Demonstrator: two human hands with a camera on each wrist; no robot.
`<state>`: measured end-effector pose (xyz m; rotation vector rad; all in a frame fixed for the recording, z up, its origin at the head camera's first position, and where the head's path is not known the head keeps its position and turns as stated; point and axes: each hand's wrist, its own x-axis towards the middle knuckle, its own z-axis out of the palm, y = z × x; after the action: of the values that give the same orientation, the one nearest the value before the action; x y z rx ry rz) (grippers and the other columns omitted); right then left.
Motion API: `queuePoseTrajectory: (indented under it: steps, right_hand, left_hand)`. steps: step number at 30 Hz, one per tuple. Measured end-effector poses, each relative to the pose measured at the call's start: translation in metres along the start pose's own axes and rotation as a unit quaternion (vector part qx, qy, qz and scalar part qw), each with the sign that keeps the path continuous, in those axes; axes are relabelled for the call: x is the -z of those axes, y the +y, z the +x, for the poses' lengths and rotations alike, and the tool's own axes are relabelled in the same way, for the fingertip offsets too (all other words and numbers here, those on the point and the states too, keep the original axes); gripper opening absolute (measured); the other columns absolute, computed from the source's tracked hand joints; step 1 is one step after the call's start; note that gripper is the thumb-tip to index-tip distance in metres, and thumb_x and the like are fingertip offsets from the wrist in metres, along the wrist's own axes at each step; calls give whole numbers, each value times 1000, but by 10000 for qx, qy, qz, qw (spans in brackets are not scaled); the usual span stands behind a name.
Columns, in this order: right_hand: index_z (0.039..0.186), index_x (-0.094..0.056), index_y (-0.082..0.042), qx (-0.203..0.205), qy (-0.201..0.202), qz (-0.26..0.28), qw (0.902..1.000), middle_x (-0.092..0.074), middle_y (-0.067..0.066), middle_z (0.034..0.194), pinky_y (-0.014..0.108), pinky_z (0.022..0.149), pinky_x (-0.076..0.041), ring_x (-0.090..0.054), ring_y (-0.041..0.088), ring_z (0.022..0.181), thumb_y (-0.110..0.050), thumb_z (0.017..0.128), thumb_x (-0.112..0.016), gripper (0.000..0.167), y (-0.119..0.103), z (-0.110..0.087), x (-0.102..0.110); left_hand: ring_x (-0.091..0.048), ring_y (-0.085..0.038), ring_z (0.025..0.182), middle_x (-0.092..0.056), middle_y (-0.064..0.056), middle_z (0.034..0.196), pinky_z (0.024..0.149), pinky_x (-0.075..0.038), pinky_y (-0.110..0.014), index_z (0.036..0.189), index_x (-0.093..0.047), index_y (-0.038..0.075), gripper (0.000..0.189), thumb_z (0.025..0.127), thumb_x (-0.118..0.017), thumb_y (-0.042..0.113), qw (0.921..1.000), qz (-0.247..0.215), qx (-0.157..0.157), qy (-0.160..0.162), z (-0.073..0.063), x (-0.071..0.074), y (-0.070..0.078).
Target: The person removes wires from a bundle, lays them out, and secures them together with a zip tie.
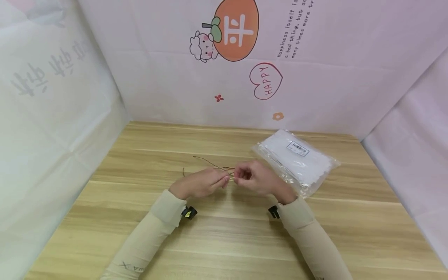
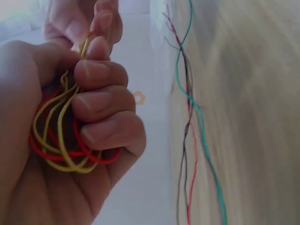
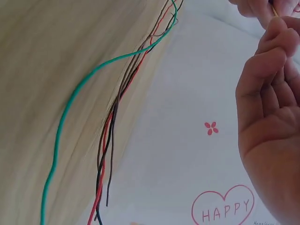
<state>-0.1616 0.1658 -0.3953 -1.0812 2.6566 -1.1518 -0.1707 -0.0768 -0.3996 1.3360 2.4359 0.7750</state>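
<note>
1. I see the left hand (image 1: pixel 204 183) curled around yellow wire (image 2: pixel 60 126) and red wire (image 2: pixel 108 161).
2. The right hand (image 1: pixel 257 177), at its three o'clock, pinches the yellow wire (quite thin).
3. Other wires (image 3: pixel 116 105) lie toward ten o'clock.

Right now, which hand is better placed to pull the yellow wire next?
Likely the right hand: it pinches the yellow wire just beyond the left hand, which is busy gripping that wire's loops and the red wire.

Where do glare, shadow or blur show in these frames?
Head view: glints on the plastic bag, soft shadows by the sleeves on the table. Left wrist: table grain smeared, upper-left corner washed out, coiled wires fairly clear. Right wrist: grain blurred too, HAPPY heart legible.
</note>
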Motion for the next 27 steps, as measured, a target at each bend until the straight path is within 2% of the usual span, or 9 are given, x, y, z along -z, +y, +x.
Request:
queuePoseTrajectory:
  steps: [2, 5, 8, 15, 21, 27]
  right_hand:
    - [89, -73, -13, 28, 41, 32, 10000, -70, -4, 78, 22, 65, -55, -60, 4, 69, -10, 95, -74, 7, 1, 0, -1]
    - [93, -76, -10, 60, 55, 363, 9993, -74, -1, 83, 23, 64, -55, -62, 5, 70, -14, 99, -75, 7, 2, 2, -5]
    - [95, -76, -9, 49, -2, 620, 9981, -75, 1, 85, 23, 64, -55, -64, 7, 71, -15, 99, -75, 7, 3, 3, -6]
    - [88, -73, -10, -61, 83, 744, 9972, -70, 0, 78, 24, 62, -52, -61, 9, 69, -5, 93, -76, 8, 5, -2, 3]
    - [92, -76, -11, -49, 108, 496, 9987, -73, -3, 81, 23, 63, -53, -62, 7, 68, -16, 97, -78, 7, 4, 1, 1]
    - [89, -74, -7, -47, -27, 870, 9962, -69, -1, 76, 23, 59, -51, -59, 7, 65, -8, 96, -75, 7, 7, -3, 8]
  left_hand:
    - [-59, -14, 88, -67, -8, 98, 89, -55, -35, 126, -64, 6, 39, 118, -29, 22, 10000, -2, 17, 26, 0, -2, -1]
    - [-59, -15, 90, -68, -11, 100, 89, -54, -35, 130, -61, 10, 39, 118, -27, 24, 9998, -152, 66, 149, 1, -4, -3]
    - [-61, -17, 90, -70, -12, 103, 87, -54, -35, 124, -61, 10, 38, 118, -27, 25, 9993, -294, 48, 246, 2, -4, -4]
    - [-57, -15, 81, -70, -12, 96, 81, -53, -32, 105, -62, 8, 34, 117, -31, 19, 9996, -168, -52, 209, 1, 0, -4]
    - [-49, -10, 76, -68, -13, 93, 77, -49, -28, 106, -60, 7, 33, 117, -31, 18, 9989, -248, -213, 343, 5, -4, -4]
    - [-60, -16, 83, -71, -12, 97, 83, -54, -33, 106, -62, 7, 35, 117, -31, 19, 9993, -273, 56, 237, 3, 0, -3]
